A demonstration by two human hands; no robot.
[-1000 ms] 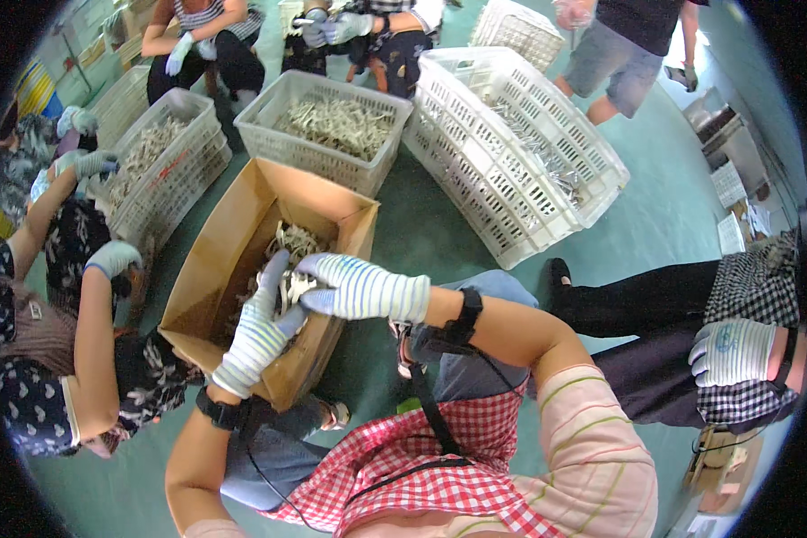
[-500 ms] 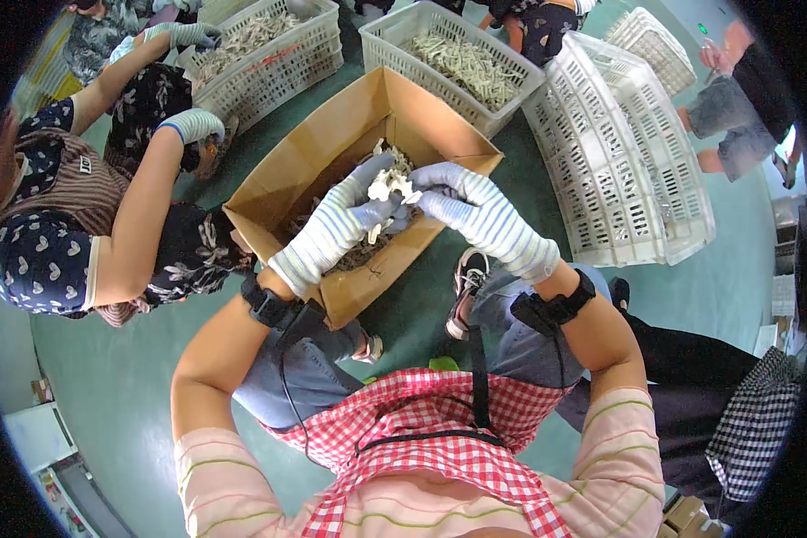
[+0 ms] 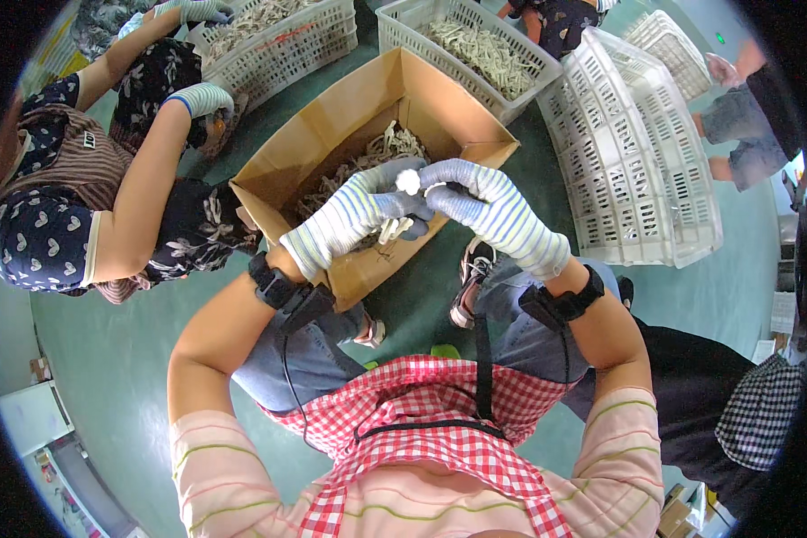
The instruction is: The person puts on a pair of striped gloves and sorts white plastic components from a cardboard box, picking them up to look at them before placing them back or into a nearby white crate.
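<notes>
My left hand point(image 3: 354, 215), in a striped, grey-coated glove, is closed on a small bunch of pale, dried-looking strips point(image 3: 394, 230) whose ends hang below the fingers. Between both hands a whitish rounded piece point(image 3: 409, 182) sticks up at the fingertips. In a matching glove, my right hand point(image 3: 493, 211) pinches at that piece from the right, its thumb and forefinger bent together. Both hands are held above the near right part of an open cardboard box point(image 3: 341, 112). Inside the box lies a heap of greyish dried strips point(image 3: 390, 148), partly covered by my hands.
Two pale slatted crates, the left crate point(image 3: 300, 58) and the right crate point(image 3: 502, 108), hold similar strips beyond the box. White stacked crates point(image 3: 619, 161) stand at the right. A co-worker's gloved hand point(image 3: 202, 100) is at the left. My shoes point(image 3: 475, 278) rest on the green floor point(image 3: 134, 386).
My hands have come closer together and shifted slightly right. The pale bunch is now more enclosed by my left fingers, with a rounded white piece showing on top. The view has shifted slightly.
</notes>
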